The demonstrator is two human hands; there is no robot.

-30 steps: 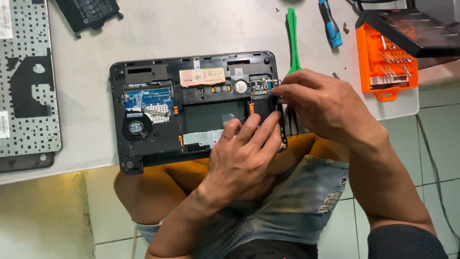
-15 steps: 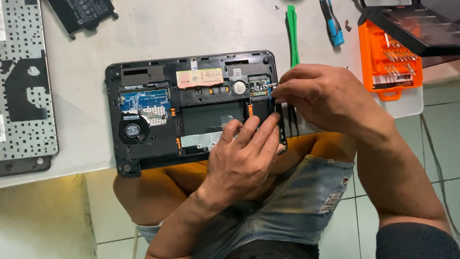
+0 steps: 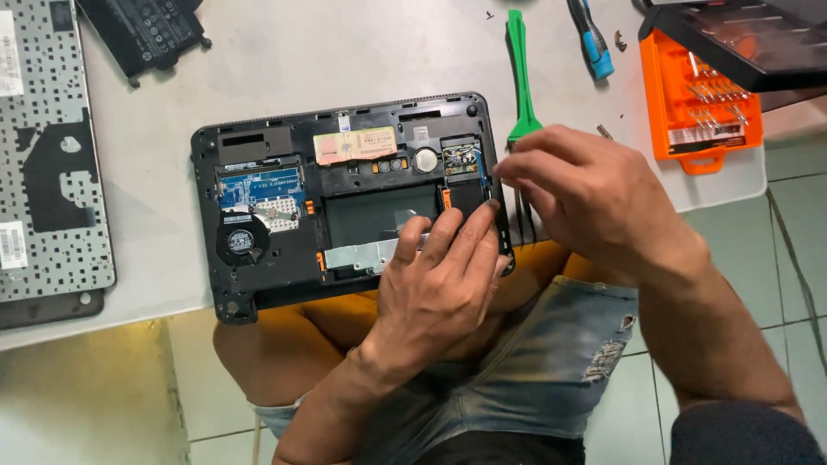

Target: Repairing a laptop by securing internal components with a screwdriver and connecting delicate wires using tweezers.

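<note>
An opened black laptop base lies upside down on the white table, showing a blue circuit board, a round fan and an empty bay. My left hand lies flat on its lower right corner, fingers spread over the bay's edge and holding nothing. My right hand hovers at the laptop's right edge with its fingertips pinched together. Thin dark strands hang below those fingers; whether they are wires or a slim tool is unclear.
A green pry tool and a blue-handled screwdriver lie beyond the laptop. An orange bit case sits at the right under a dark lid. A detached keyboard and a black battery lie left. My knees are under the table edge.
My right hand has drawn slightly up and to the right off the laptop's edge. The left hand stays pressed on the same corner.
</note>
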